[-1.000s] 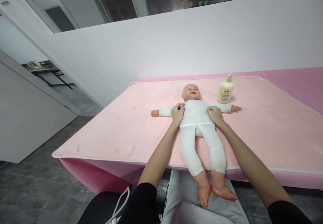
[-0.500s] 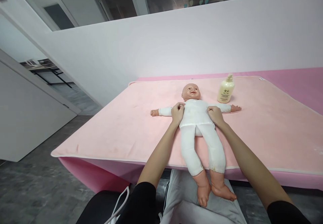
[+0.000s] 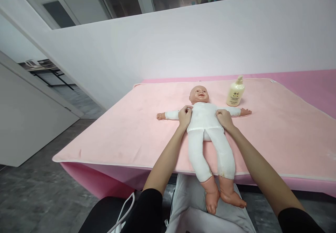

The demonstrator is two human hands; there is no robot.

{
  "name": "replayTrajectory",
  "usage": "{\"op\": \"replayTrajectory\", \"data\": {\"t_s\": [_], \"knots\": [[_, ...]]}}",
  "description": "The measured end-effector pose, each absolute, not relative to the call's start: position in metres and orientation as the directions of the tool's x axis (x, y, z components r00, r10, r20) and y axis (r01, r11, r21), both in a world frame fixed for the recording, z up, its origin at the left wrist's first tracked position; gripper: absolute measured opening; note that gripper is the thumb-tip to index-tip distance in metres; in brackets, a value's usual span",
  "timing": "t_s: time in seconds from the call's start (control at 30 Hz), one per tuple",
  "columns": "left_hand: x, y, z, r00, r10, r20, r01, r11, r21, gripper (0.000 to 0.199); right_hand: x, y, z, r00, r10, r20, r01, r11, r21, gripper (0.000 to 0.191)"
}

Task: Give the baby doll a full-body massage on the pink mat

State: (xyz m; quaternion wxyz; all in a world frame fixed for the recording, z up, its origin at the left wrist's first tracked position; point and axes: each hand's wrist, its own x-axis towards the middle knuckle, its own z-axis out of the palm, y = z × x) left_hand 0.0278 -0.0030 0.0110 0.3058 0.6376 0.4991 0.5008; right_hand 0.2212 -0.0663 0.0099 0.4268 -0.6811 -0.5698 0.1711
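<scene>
A baby doll [image 3: 204, 119] with a white cloth body lies face up, its arms spread wide and its feet past the table's front edge. My left hand [image 3: 185, 117] is closed at the doll's side below the armpit, on the left of the picture. Opposite it, my right hand [image 3: 224, 119] is curled into a fist against the other side of the chest. Both seem to grip the doll's sides; the fingertips are partly hidden. Beyond the doll's arm on the right stands a pale yellow pump bottle [image 3: 235, 92].
A pink blanket [image 3: 115, 131] with a white edge covers the table over a darker pink cloth [image 3: 309, 89]. Behind rises a white wall [image 3: 183, 47] with a window. At lower left are a black seat [image 3: 101, 215] and a white cable [image 3: 126, 213].
The hands and the doll keep their places. Only the camera view has shifted very slightly.
</scene>
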Motion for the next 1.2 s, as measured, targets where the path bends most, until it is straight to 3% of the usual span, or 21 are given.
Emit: {"op": "replayTrajectory", "data": {"t_s": [1.2], "knots": [[0.0286,-0.0041,0.0119,-0.011,0.95,0.313,0.327,-0.292,0.899,0.02,0.2211,-0.0667,0.0104,0.303,0.917,0.26,0.635,0.01,-0.772,0.011]]}}
